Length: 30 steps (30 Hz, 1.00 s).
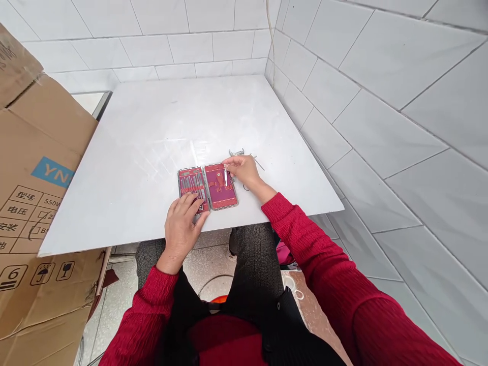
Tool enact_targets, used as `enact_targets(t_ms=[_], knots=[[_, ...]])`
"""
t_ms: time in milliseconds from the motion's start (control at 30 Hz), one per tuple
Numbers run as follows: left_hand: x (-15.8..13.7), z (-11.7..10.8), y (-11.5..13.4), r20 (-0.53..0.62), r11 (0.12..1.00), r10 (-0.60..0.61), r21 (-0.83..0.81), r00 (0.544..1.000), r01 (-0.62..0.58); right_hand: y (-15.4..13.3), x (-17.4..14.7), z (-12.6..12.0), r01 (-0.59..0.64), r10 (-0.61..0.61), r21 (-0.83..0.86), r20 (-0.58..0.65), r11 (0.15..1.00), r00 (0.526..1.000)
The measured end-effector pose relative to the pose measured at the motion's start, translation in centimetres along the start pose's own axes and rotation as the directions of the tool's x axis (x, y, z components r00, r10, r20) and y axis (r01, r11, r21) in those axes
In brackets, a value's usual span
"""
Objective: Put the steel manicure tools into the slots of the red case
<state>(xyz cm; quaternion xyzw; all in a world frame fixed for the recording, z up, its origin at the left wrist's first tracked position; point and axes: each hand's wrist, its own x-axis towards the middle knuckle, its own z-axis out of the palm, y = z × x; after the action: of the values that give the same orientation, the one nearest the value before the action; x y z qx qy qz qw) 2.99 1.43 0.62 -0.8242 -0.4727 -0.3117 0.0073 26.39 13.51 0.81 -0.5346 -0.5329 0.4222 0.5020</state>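
The right hand [247, 172] pinches a slim metal tool [226, 178], lengthwise toward the body, at the open manicure case's [221, 196] right half, the left hand [180, 226] resting loosely on its left.

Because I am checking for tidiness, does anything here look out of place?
Yes: metal tools lie loose beside the right hand, outside the open case, while others sit in a row inside it.

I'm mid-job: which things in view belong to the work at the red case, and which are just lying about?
In use:
open red case, left hand on it
metal tools in its left half
small pale tool at the fingertips of the right hand
loose metal pieces nearby, probably

Apparently just lying about:
cardboard box
hanging cord
orange object below the table
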Motion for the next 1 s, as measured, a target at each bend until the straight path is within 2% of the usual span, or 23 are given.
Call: enact_targets(t_ms=[267, 500, 767, 900, 1000], knots=[[0.03, 0.18, -0.15, -0.017, 1.000, 0.018, 0.000, 1.000, -0.018, -0.41, -0.05, -0.07, -0.020, 0.020, 0.002, -0.017, 1.000, 1.000], [0.14, 0.88, -0.70, -0.066, 0.999, 0.025, -0.027, 0.997, -0.027, -0.40, 0.44, -0.04, -0.057, 0.058, -0.083, 0.015, 0.995, 0.998], [0.12, 0.81, -0.70, -0.074, 0.999, 0.036, 0.003, 0.997, -0.036, -0.48, 0.00, 0.20, -0.016, 0.022, -0.182, 0.033, 0.983, 0.999], [0.17, 0.61, -0.48, -0.048, 1.000, 0.025, -0.007, 0.999, -0.025, -0.30, -0.21, 0.48, 0.042, -0.036, -0.245, 0.030, 0.969, 0.999], [0.06, 0.14, -0.07, -0.010, 1.000, 0.005, 0.004, 1.000, -0.005, -0.12, -0.43, 0.63, 0.040, -0.036, -0.212, 0.025, 0.976, 0.999]])
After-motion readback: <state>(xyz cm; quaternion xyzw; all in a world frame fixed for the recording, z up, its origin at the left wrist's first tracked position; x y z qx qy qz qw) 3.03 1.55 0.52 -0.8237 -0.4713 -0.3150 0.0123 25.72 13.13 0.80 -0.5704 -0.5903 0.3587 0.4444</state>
